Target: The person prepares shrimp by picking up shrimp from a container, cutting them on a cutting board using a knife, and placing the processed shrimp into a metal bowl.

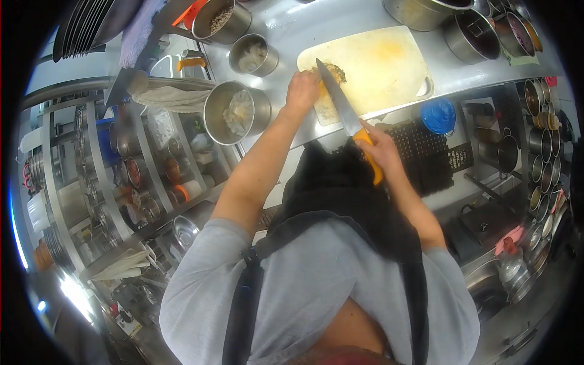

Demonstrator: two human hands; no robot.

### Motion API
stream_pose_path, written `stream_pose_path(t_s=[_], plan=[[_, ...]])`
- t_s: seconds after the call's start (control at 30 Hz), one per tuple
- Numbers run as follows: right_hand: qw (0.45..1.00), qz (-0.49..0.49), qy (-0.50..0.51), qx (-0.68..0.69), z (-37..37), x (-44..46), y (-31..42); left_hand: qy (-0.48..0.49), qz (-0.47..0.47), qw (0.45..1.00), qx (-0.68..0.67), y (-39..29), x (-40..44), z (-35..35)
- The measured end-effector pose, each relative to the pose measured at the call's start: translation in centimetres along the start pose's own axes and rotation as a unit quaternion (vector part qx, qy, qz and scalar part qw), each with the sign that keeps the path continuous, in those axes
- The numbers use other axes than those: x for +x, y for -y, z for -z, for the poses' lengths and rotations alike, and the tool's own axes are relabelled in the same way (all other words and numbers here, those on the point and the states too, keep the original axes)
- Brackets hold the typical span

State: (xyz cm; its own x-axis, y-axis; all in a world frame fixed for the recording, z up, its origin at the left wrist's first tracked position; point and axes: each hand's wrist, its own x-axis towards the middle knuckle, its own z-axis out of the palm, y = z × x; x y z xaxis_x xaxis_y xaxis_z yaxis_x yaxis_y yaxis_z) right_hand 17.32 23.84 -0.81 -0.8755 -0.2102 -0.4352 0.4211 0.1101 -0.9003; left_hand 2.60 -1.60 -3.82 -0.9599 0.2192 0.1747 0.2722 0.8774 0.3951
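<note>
My right hand (382, 148) is wrapped round the orange handle of a large kitchen knife (342, 102). The blade points up and to the left across a white cutting board (389, 70), over a small heap of chopped brownish food (335, 73). At the board's left edge, my left hand (303, 91) has its fingers curled beside the heap, close to the blade. What those fingers hold, if anything, is hidden. Yellowish stains mark the board.
Left of the board stand a steel pot (261, 115) and a smaller pot (271, 61), both with pale pieces inside. Behind them is a pot of grainy food (240, 24). Larger pots (420, 15) stand at the back right. A blue lidded tub (438, 115) sits below the counter.
</note>
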Motion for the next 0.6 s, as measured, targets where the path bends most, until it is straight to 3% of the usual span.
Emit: stream_pose_path(t_s=[0.13,0.3,0.5,0.6], plan=[[0.999,-0.041,0.016,0.004,0.5,-2.1,1.2,0.013,0.018,1.0,-0.009,-0.4,0.1,0.5],[0.997,-0.054,0.016,0.043,-0.4,-2.0,0.4,0.057,0.189,0.978,-0.073,-2.3,0.2,1.4],[0.998,-0.041,-0.009,-0.046,-1.9,-1.2,1.3,0.037,0.205,0.977,-0.052,-2.8,0.2,1.2],[0.988,0.016,-0.048,-0.144,-1.0,-2.1,1.3,0.057,0.184,0.981,-0.014,-2.5,0.5,0.9]])
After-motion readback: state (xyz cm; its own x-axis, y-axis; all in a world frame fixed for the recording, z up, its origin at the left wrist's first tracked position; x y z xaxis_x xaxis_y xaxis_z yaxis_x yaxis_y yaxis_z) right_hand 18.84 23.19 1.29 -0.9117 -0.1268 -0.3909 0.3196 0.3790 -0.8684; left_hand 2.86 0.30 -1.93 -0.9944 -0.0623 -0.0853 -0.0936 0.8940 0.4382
